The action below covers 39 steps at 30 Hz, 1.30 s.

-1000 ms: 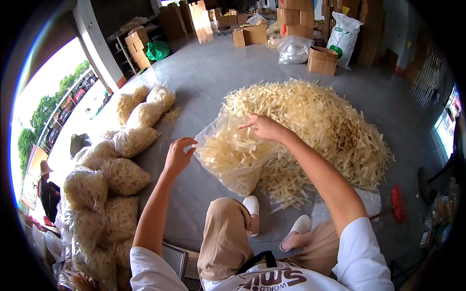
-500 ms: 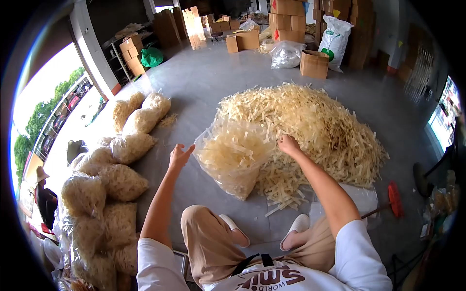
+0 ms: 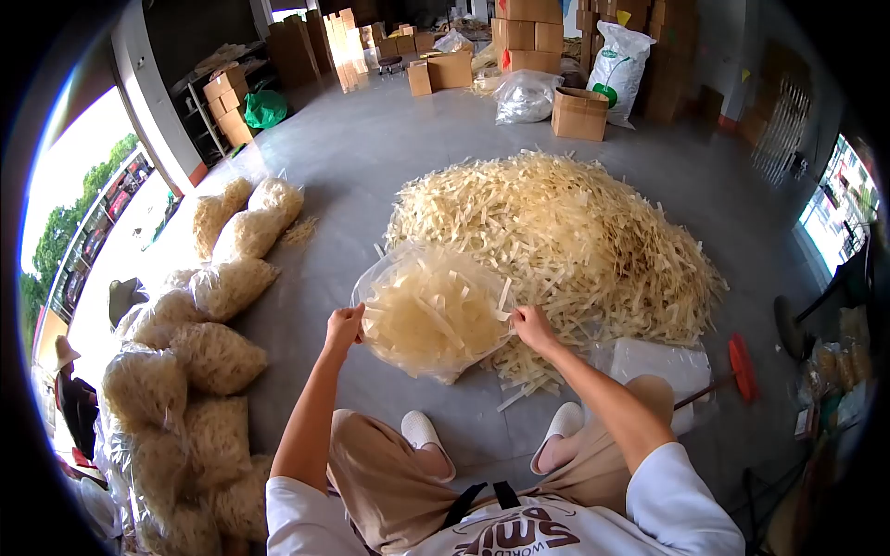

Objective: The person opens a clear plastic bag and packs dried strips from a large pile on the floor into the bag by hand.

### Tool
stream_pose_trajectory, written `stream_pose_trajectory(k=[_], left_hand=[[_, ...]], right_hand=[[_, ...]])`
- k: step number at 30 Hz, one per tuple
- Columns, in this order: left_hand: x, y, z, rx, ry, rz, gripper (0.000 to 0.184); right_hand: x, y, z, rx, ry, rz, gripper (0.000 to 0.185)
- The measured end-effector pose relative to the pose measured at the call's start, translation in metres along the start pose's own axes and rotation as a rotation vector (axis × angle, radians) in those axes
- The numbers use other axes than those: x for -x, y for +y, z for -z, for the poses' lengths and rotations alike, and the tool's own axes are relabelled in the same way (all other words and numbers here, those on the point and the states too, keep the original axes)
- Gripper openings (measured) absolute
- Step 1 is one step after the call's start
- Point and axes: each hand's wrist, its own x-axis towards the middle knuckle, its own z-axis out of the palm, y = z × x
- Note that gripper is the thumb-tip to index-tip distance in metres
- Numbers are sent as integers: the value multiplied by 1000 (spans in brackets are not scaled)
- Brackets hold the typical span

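A clear plastic bag [image 3: 436, 363] stands on the floor in front of my feet, its wide mouth facing up towards me. Pale yellow strips [image 3: 431, 306] fill it to the rim. My left hand [image 3: 346, 327] is closed on the bag's left edge. On the opposite side, my right hand [image 3: 530, 326] pinches the right edge of the same bag. Just behind and to the right of the bag rises a large loose pile of the same strips [image 3: 565, 222], some of them spread near my right hand.
Several filled bags [image 3: 218, 352] lie in a row along the left. A flat sheet of clear plastic [image 3: 658, 361] and a red brush head [image 3: 742, 368] are on the right. Cardboard boxes [image 3: 579, 114] and a white sack [image 3: 619, 69] stand at the back.
My left hand has closed on the bag's edge, where its fingers were spread before. My right hand has come down and nearer to me. The bag's mouth now tips more towards me.
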Motion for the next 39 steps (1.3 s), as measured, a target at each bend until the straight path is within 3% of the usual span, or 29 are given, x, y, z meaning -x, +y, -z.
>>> stream_pose_trajectory(k=[1, 3, 10, 14, 17, 19, 21, 23, 30, 33, 35, 36, 39], left_hand=[[5, 6, 1, -6, -6, -4, 40], [17, 21, 8, 130, -15, -47, 37], [78, 66, 43, 215, -42, -113, 41], [132, 46, 34, 138, -179, -176, 40], [174, 18, -9, -271, -200, -124, 35], [203, 29, -24, -292, -319, -167, 33], [221, 36, -27, -284, -300, -166, 32], [232, 39, -25, -282, -269, -174, 31], [231, 28, -18, -368, -289, -213, 33], [225, 23, -26, -329, -232, -250, 37], [213, 32, -36, 396, -267, 104, 38], [209, 48, -41, 301, -6, 108, 37], [222, 75, -18, 472, -117, 32, 39]], right_hand=[[5, -9, 5, -3, 7, -6, 33], [6, -27, 17, -66, 108, 202, 36], [85, -103, 83, -595, 56, 8, 40], [152, -85, 101, -506, 20, -44, 40], [201, -49, 84, -384, -103, -174, 38], [229, -39, 81, -251, -160, -176, 37], [250, -44, 85, -245, -94, -160, 35], [260, -50, 91, -483, 1, -219, 34], [271, -45, 87, -559, 54, -309, 35], [257, -43, 80, -554, 60, -281, 38], [235, -45, 79, -592, -8, -246, 39], [222, -58, 85, -545, 24, -219, 40], [221, -91, 109, -565, 43, -129, 32]])
